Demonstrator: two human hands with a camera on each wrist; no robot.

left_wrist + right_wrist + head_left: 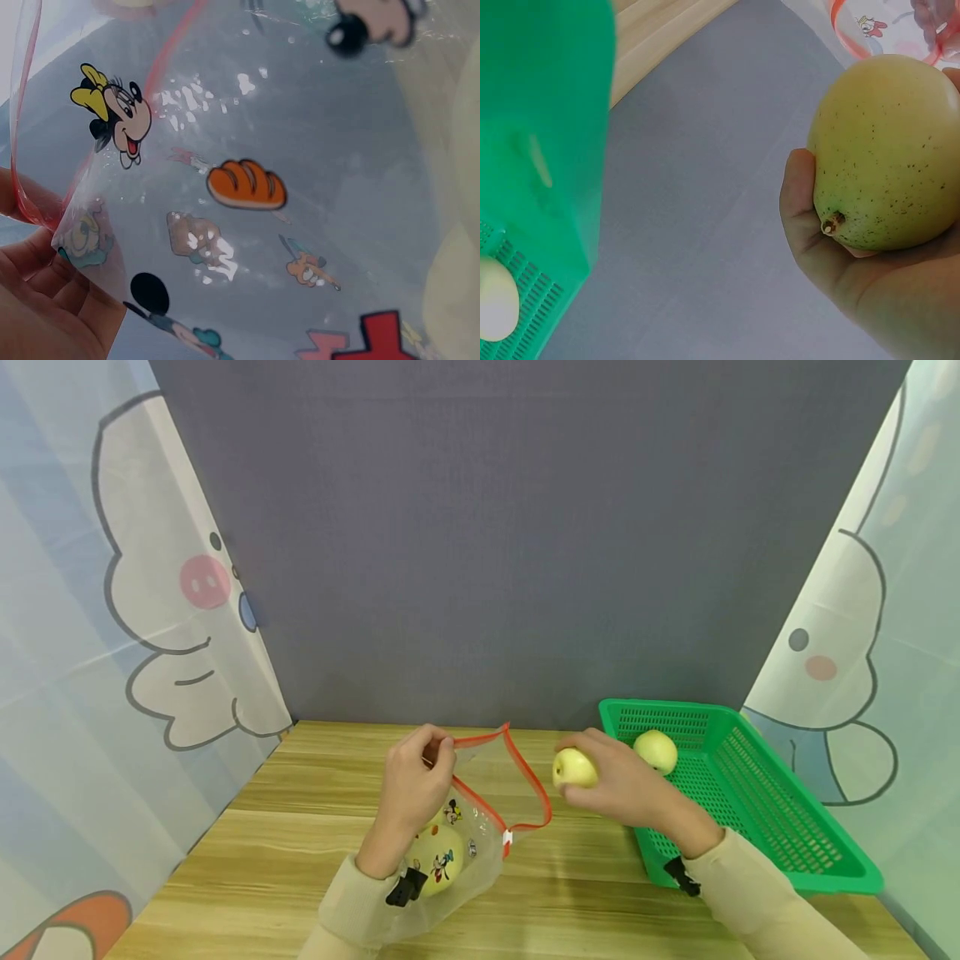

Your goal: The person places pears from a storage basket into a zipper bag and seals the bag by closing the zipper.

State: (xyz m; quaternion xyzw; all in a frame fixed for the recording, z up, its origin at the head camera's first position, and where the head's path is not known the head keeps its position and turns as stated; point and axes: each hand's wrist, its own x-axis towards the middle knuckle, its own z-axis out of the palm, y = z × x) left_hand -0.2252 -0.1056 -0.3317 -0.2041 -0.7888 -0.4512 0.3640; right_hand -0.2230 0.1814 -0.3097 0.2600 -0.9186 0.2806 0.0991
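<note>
My left hand (417, 781) pinches the red-edged mouth of a clear slider zip bag (483, 852) printed with cartoon figures. The bag's mouth gapes toward the right, and its white slider (507, 837) sits at the near corner. Pale yellow fruit (437, 860) shows through the plastic. To the right of that mouth, my right hand (618, 781) holds a speckled yellow-green fruit (574, 768) in the air; the right wrist view shows the fruit's (889, 154) stubby brown end. Another yellow fruit (656, 752) lies in the green basket (795, 797). In the left wrist view, printed plastic (247, 247) fills most of the picture.
The perforated basket stands on the right of the wooden table (300, 835), under my right forearm. A dark grey panel (480, 543) rises behind the table. Cartoon-printed curtains (67, 635) hang at both sides.
</note>
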